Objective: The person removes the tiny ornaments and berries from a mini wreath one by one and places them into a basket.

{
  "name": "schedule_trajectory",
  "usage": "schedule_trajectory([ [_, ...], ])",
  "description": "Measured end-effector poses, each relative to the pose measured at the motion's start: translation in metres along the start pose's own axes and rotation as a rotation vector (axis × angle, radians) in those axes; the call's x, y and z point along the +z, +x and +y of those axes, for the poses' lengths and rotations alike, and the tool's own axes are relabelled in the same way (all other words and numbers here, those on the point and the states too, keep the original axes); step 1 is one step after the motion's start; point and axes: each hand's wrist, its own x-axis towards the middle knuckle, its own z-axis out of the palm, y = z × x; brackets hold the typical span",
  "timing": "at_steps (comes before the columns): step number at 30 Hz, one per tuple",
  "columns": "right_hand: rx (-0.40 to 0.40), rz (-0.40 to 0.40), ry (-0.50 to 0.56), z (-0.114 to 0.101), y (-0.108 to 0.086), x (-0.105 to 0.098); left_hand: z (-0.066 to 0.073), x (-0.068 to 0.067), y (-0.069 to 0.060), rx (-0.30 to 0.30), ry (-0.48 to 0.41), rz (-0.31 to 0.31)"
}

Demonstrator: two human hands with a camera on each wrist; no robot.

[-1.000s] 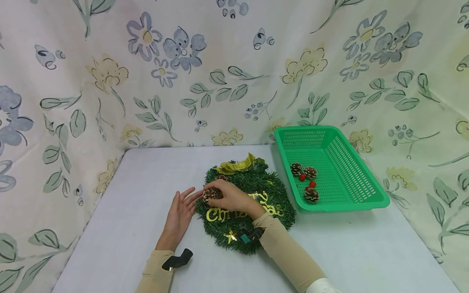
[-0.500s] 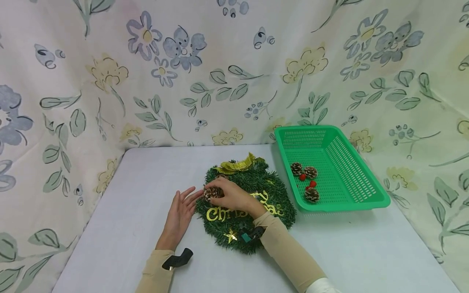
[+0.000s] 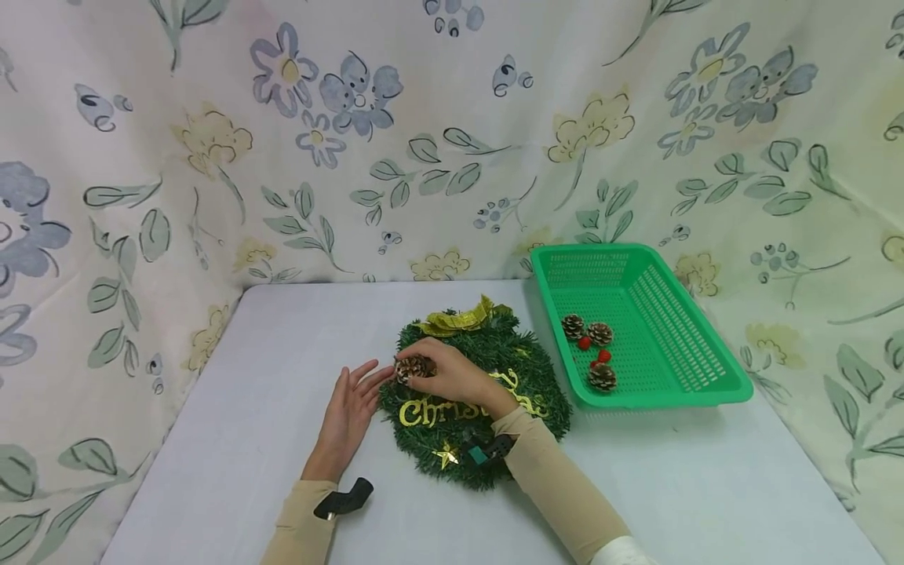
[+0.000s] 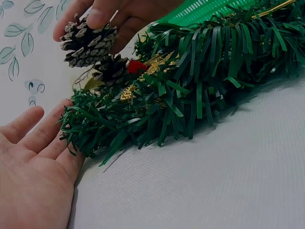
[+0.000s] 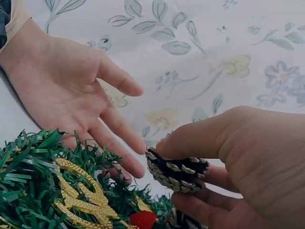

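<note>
My right hand (image 3: 455, 377) pinches a pine cone (image 5: 176, 171) between thumb and fingers, just above the left part of a green tinsel wreath (image 3: 487, 471). The wreath lies on the table and carries gold "Christmas" lettering (image 3: 420, 413), a gold star (image 3: 446, 455) and a gold ribbon (image 3: 455, 322) at its far edge. Palm up, my left hand (image 3: 349, 416) touches the wreath's left edge with straight fingers, as the left wrist view shows. Below the held cone, a second pine cone (image 4: 112, 69) and a red berry (image 4: 137, 66) sit on the wreath.
To the right of the wreath stands a green plastic basket (image 3: 678, 314). Inside it lie pine cones (image 3: 603, 377) and small red berries (image 3: 603, 356). A floral cloth (image 3: 353, 196) hangs behind the white table (image 3: 304, 329).
My right hand has shifted slightly up and to the right with the pine cone. The left hand stays almost where it was.
</note>
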Motion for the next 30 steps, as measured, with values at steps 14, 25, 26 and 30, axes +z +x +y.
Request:
schedule_trajectory([
  [14, 0.010, 0.021, 0.022, 0.001, -0.007, -0.010, -0.001, 0.002, 0.000, -0.006, 0.011, 0.007],
  [25, 0.046, 0.023, 0.040, 0.003, -0.014, -0.024, -0.001, 0.001, 0.000, -0.014, 0.028, -0.008],
  [26, 0.046, 0.020, 0.047, 0.003, -0.014, -0.025, -0.001, 0.001, 0.000, -0.014, 0.029, -0.008],
  [30, 0.049, 0.010, 0.060, 0.004, -0.015, -0.028, -0.001, 0.001, 0.000, -0.014, 0.026, -0.007],
])
